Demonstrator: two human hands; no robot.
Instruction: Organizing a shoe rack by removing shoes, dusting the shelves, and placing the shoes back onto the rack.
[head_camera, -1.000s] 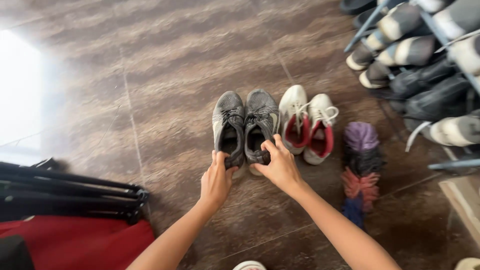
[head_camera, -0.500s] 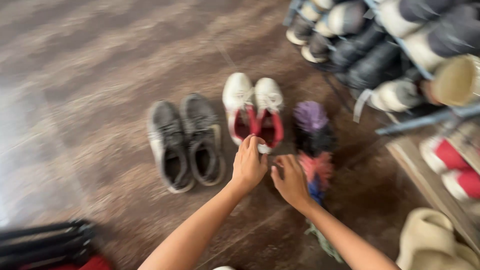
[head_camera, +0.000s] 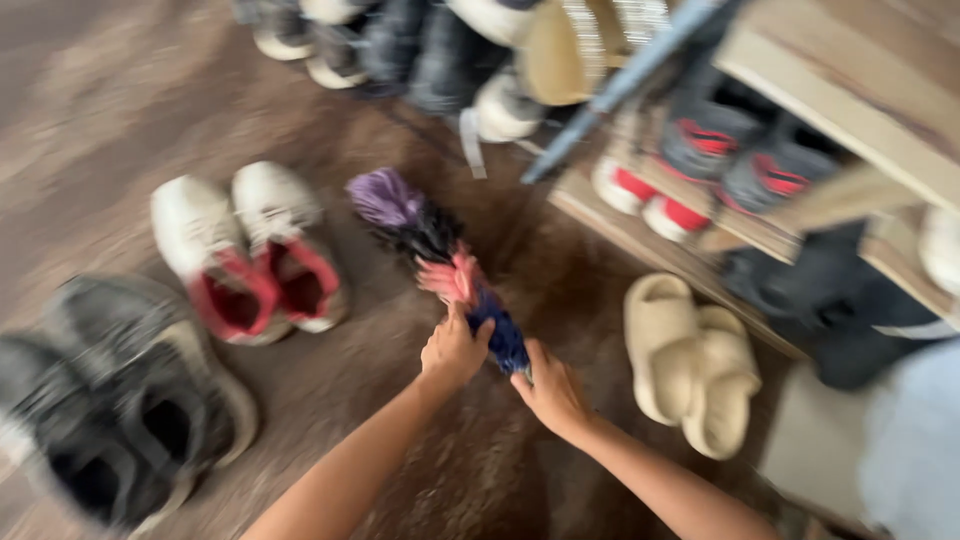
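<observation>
On the brown floor (head_camera: 90, 90), both hands grip the multicoloured duster (head_camera: 440, 260): left hand (head_camera: 453, 350) closed on its pink middle, right hand (head_camera: 550, 392) closed on the blue end. Step in hand appears to be lifting; next requires a firm hold. White-and-red sneakers (head_camera: 250, 255) lie left, beige slippers (head_camera: 688, 362) right, shoe rack (head_camera: 800, 130) beyond.

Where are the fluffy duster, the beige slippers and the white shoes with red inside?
fluffy duster (head_camera: 385, 198), head view, purple tip.
beige slippers (head_camera: 660, 345), head view, left slipper's strap.
white shoes (head_camera: 190, 225), head view, left shoe's toe.
</observation>
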